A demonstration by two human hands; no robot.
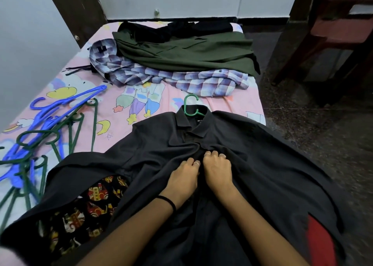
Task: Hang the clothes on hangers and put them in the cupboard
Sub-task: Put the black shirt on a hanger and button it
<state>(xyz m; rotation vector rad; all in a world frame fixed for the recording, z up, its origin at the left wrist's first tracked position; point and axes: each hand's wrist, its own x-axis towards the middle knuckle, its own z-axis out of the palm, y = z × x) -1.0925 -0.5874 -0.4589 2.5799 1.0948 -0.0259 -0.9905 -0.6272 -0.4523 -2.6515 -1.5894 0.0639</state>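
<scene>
Both hands sit close together on the front of a dark grey shirt [252,175], just below its collar. The left hand [184,178] has its fingers curled into the cloth at the button line, its grip pinching the fabric; a black band circles that wrist. The right hand [217,167], touching the left, also grips the shirt front with curled fingers, rings showing on several of them. The cloth bunches into folds where the two hands meet.

The shirt lies spread open, front up, on the bed [121,96], which has a pink sheet printed with cartoon shapes. A green hanger [190,105] is inside the shirt, its hook sticking out past the collar.

Beyond the shirt's collar lies a checked shirt [181,78], crumpled, and past that a dark green garment [191,52] partly over it, with a black garment [171,30] at the far end of the bed. To the left of the grey shirt a loose pile of blue and green hangers [40,128] is tangled on the sheet. A black cloth with a red and yellow pattern [84,207] shows under the shirt's left sleeve. To the right of the shirt is a dark speckled floor [312,140] with a brown chair [333,29] standing on it.
</scene>
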